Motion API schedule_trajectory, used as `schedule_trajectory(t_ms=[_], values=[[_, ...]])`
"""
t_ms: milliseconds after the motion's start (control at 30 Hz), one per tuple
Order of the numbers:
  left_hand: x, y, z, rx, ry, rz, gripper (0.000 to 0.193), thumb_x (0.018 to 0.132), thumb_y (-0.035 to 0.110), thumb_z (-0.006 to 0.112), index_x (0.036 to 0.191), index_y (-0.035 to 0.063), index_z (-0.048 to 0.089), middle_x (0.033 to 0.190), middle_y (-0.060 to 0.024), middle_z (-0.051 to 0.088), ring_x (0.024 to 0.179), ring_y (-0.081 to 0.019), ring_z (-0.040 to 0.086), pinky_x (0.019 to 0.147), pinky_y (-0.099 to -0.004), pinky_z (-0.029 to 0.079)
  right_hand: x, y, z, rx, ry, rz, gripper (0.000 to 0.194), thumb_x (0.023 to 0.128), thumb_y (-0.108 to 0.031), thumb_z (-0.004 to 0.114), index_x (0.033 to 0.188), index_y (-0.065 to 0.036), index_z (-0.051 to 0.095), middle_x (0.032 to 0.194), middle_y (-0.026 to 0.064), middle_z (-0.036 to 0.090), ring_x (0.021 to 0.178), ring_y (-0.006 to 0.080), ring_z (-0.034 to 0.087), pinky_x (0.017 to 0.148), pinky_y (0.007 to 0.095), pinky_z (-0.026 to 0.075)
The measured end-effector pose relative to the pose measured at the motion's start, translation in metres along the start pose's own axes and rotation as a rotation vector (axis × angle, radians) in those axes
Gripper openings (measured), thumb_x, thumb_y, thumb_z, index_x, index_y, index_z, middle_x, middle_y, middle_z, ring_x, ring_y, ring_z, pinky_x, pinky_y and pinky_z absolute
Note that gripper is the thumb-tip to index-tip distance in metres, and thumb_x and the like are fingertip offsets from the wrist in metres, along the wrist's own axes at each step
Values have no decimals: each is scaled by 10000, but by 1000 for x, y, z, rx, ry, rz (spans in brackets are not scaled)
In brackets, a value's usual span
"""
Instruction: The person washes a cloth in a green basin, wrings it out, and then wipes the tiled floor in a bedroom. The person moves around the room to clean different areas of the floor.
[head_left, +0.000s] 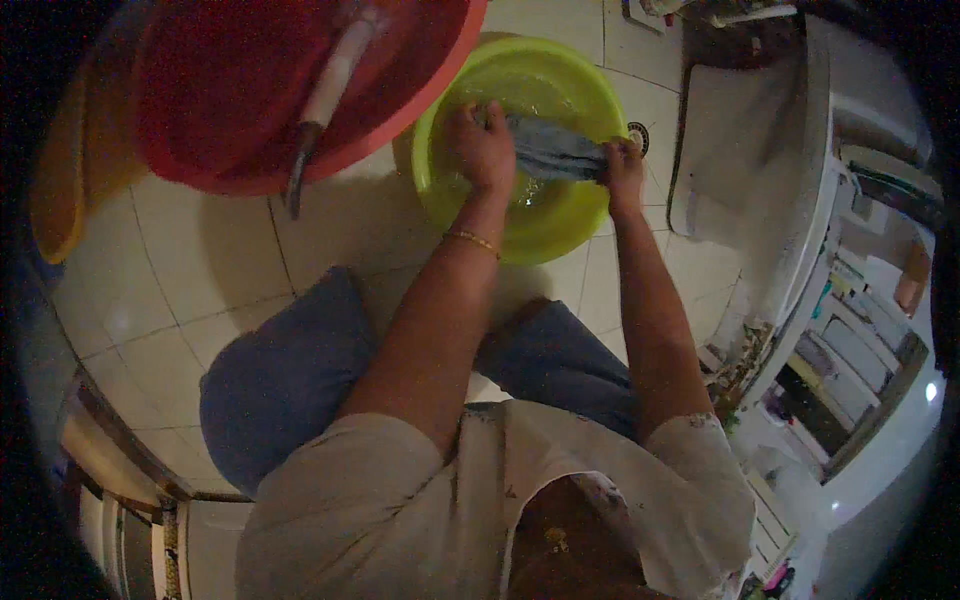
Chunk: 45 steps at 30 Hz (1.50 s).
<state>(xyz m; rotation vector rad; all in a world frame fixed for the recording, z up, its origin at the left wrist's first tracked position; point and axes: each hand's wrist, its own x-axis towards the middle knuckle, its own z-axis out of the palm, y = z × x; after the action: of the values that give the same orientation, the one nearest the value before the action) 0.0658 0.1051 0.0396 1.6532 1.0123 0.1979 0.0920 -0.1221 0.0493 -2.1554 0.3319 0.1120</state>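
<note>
A yellow-green plastic basin (559, 240) with water in it stands on the tiled floor in front of me. Over it a wet grey-blue cloth (559, 148) is stretched between my two hands. My left hand (486, 146) grips the cloth's left end, above the inside of the basin. At the basin's right rim my right hand (624, 172) holds the other end, with the fingers closed around it. Bunched folds run along the cloth from hand to hand. Whether its underside touches the water I cannot tell.
A large red plastic tub (247, 176) is at the upper left, with a pale, dark-ended long object (337, 75) across it. An orange-yellow object (64, 172) lies beyond its left side. A round floor drain (637, 139) shows beside the basin. White shelving (840, 352) stands at the right.
</note>
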Motion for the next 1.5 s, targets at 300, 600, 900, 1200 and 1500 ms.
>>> schedule_trajectory(t_ms=[300,600,900,1200,1500], values=[[-15,-37,-10,848,-477,587,430,846,274,570,1258,159,526,1472,-94,306,1345,-384,256,1056,-589,228,-43,48,114,-611,-141,15,361,883,-293,570,1150,-52,534,1181,198,546,1009,370,558,809,488,467],[2,54,-9,410,-493,413,361,919,374,483,1006,84,680,1153,-130,624,1121,-313,545,968,-432,388,-29,-66,44,-382,-205,-573,239,746,3,660,961,-58,575,943,132,571,875,354,557,763,403,473],[1,48,16,-514,-1370,-296,624,970,539,296,944,62,698,955,-70,678,910,-137,570,859,-289,417,-71,-240,-46,-182,-239,-577,204,743,-28,715,909,-45,598,916,87,611,866,205,579,735,322,484],[-51,-10,16,-948,-1330,-781,447,913,519,490,1091,128,615,905,-38,649,632,-214,582,672,-378,526,34,-212,-57,418,-111,117,158,848,-167,653,936,-49,596,817,63,617,696,157,596,566,284,498],[-86,58,17,-1398,-760,-1266,442,891,557,499,973,139,618,858,-51,641,724,-223,594,693,-408,519,-40,-87,-3,-68,-139,-117,272,765,-112,689,1014,-33,613,949,169,633,913,307,605,774,380,490]])
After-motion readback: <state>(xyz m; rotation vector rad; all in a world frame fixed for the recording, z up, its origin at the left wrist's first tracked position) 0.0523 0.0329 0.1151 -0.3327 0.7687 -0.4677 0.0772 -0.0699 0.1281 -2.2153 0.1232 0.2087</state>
